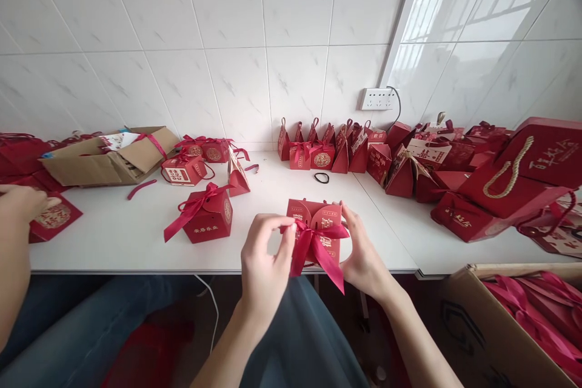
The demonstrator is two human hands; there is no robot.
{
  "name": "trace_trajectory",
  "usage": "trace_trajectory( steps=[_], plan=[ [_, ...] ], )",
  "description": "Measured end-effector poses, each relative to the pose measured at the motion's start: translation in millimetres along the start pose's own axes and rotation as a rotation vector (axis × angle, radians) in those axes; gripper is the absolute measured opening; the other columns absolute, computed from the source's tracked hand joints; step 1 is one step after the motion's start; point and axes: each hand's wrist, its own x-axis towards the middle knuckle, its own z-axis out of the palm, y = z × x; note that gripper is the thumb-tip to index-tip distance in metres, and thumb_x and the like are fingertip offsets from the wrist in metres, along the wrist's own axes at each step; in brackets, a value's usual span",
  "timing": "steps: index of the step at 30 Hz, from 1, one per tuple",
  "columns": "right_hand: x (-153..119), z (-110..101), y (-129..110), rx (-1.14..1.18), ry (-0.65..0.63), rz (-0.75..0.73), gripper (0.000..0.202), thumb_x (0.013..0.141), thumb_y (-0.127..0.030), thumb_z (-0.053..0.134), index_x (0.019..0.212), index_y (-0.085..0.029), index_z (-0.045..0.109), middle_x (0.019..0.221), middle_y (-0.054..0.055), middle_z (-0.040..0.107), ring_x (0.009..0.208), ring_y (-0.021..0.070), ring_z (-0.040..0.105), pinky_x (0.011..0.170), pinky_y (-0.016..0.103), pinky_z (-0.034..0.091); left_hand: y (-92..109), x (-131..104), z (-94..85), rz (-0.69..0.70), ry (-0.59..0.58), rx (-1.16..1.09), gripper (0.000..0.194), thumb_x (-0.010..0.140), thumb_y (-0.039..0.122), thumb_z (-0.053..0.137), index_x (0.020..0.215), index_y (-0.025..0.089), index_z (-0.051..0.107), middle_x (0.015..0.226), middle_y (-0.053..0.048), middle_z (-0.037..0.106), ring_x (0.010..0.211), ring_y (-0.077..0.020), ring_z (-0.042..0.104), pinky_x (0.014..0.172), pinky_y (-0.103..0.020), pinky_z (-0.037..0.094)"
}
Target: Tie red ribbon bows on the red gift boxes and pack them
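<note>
A red gift box (335,211) with gold lettering sits at the table's front edge, its top flaps facing up. Across it lies a dark pink ribbon (318,242) tied in a bow, its tails hanging over the near side. My left hand (266,254) pinches the bow's left loop between thumb and forefinger. Fingers of my right hand (361,254) grip the box along its right side. To the left stands another red box (209,218) with a ribbon bow on top, touched by neither hand.
A co-worker's hand (22,209) rests by a red box at far left. An open cardboard carton (104,160) stands behind. Several red boxes (350,151) line the wall; larger ones (500,188) crowd the right. A carton (473,309) of ribboned boxes sits below the table edge.
</note>
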Motion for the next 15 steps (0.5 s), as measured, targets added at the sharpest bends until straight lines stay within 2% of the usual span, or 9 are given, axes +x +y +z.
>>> trace_trajectory(
  steps=[3,6,8,12,15],
  plan=[
    [-0.6,-1.2,-6.8,-0.001,0.064,-0.045,0.094,0.079,-0.024,0.066,0.149,-0.030,0.003,0.138,0.015,0.037,0.129,0.0307,0.041,0.098,0.050,0.046,17.8,-8.3,1.6,0.388,0.026,0.044,0.022,0.079,0.000,0.059,0.094,0.016,0.062,0.082,-0.003,0.064,0.077,-0.0123,0.061,0.067,-0.024,0.052],
    [-3.5,-1.9,-12.3,0.020,0.117,-0.091,0.091,0.081,-0.030,0.065,0.149,-0.033,0.003,0.144,0.014,0.032,0.132,0.0300,0.039,0.100,0.049,0.045,27.8,-16.6,5.8,0.593,-0.013,0.042,0.024,0.076,-0.001,0.062,0.097,0.011,0.063,0.084,-0.005,0.068,0.078,-0.0145,0.061,0.070,-0.030,0.053],
    [-6.2,-2.3,-15.5,0.048,0.148,-0.111,0.088,0.083,-0.031,0.063,0.149,-0.035,0.004,0.148,0.012,0.029,0.134,0.0294,0.036,0.102,0.050,0.043,30.0,-20.8,8.2,0.661,-0.016,0.046,0.020,0.078,0.001,0.062,0.095,0.010,0.064,0.085,-0.006,0.071,0.079,-0.0149,0.061,0.073,-0.033,0.052],
    [-11.6,-3.0,-20.2,0.067,0.181,-0.065,0.079,0.088,-0.022,0.054,0.148,-0.036,0.005,0.148,0.009,0.031,0.136,0.0265,0.035,0.105,0.051,0.040,32.8,-24.0,8.6,0.725,-0.010,0.025,0.016,0.078,0.003,0.061,0.092,0.008,0.066,0.086,-0.006,0.072,0.080,-0.0149,0.062,0.074,-0.033,0.052],
    [-14.6,-2.5,-20.0,0.064,0.195,-0.033,0.084,0.085,-0.021,0.057,0.149,-0.035,0.004,0.150,0.010,0.029,0.136,0.0279,0.034,0.106,0.053,0.039,38.9,-23.7,6.1,0.721,-0.024,0.015,0.015,0.078,0.003,0.063,0.091,0.008,0.066,0.086,-0.005,0.073,0.079,-0.0140,0.062,0.075,-0.033,0.052]
  ],
)
